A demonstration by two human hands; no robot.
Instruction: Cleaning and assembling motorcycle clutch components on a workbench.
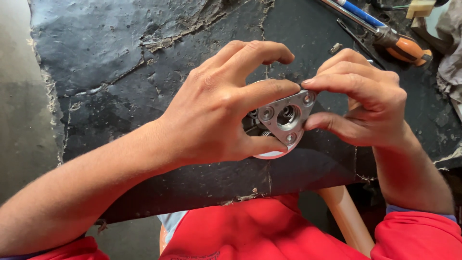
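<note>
Centrally, over the cracked black bench top (120,58), your two hands meet on one small metal assembly (284,120): a grey three-cornered plate (274,103) seated on a paler round disc (269,155), with a coil spring (266,134) just showing beneath the plate.

Your left hand (216,115) comes in from the left and is clamped on the part. Its thumb presses the lower edge of the disc, one finger lies across the top edge of the plate, and another finger arches above without touching.

Your right hand (365,103) comes in from the right. Its fingertips are pinched together on the plate's upper right corner, with a lower finger tucked against the right edge.

The part lies between the hands, its flat face turned up towards you. It has no clear long axis; one corner points down towards your body. Both hands touch it, but the left covers more of it.

Count: one plate with three corner holes and one larger centre bore, one disc, one visible spring.

At the far right of the bench, well apart from the hands, lies one screwdriver (404,47) with an orange handle, beside one blue-handled tool (358,13). Whether the part rests on the bench or is held just above it cannot be told.
</note>
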